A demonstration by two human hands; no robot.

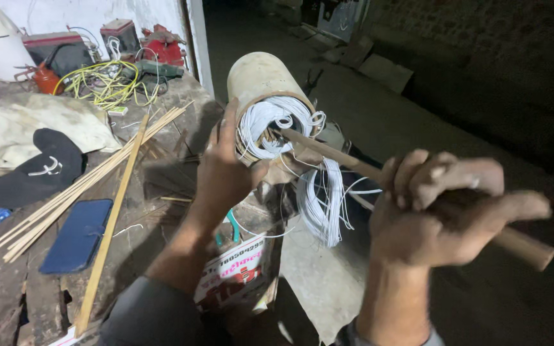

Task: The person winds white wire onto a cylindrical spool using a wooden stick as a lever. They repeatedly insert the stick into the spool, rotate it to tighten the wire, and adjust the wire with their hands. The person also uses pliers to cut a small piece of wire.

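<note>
Left hand (226,173) is wrapped round the mouth of a pale cylinder (261,80), steadying it at the worktop (161,173) edge. Right hand (447,211) is fisted tight on a wooden stick (328,154) whose tip pokes in among the white wire coils (274,125). More coils (322,202) hang out below. Looks like mid-tamping; next push wants a straight, gentle drive, though the tip's hard to see.

Dim floor (482,115), white wall (155,13)
</note>
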